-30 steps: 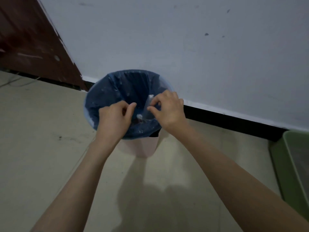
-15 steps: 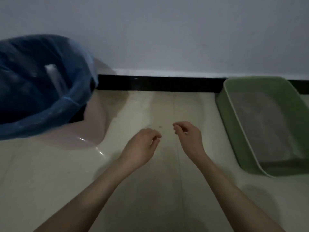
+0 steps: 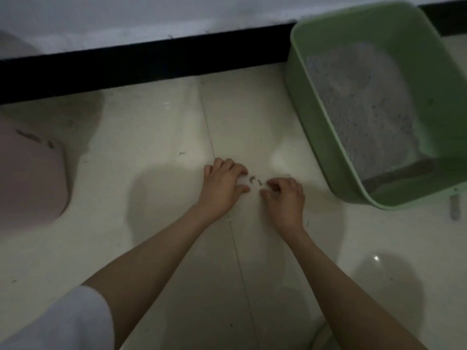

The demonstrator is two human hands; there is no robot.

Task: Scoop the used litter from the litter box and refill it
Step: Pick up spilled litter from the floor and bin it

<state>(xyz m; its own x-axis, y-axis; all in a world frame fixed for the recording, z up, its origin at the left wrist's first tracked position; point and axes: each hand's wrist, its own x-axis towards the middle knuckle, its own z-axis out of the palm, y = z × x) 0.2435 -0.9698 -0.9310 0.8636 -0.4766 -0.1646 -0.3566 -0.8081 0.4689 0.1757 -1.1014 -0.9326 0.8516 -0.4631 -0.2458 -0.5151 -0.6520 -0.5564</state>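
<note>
The green litter box stands on the floor at the right, against the wall, with grey litter spread inside it. A few dark bits of spilled litter lie on the pale tiled floor between my hands. My left hand hovers just left of the bits, fingers curled down toward the floor. My right hand is just right of them, fingers curled, fingertips at the floor. Neither hand visibly holds anything.
The pink side of the waste bin shows at the left edge. A black baseboard runs along the white wall. A small grey object lies on the floor below the litter box's near corner.
The view swung from the blue-lined bin down to the floor. Both hands left the bin bag and dropped to the floor beside the litter box, at the spilled bits.
</note>
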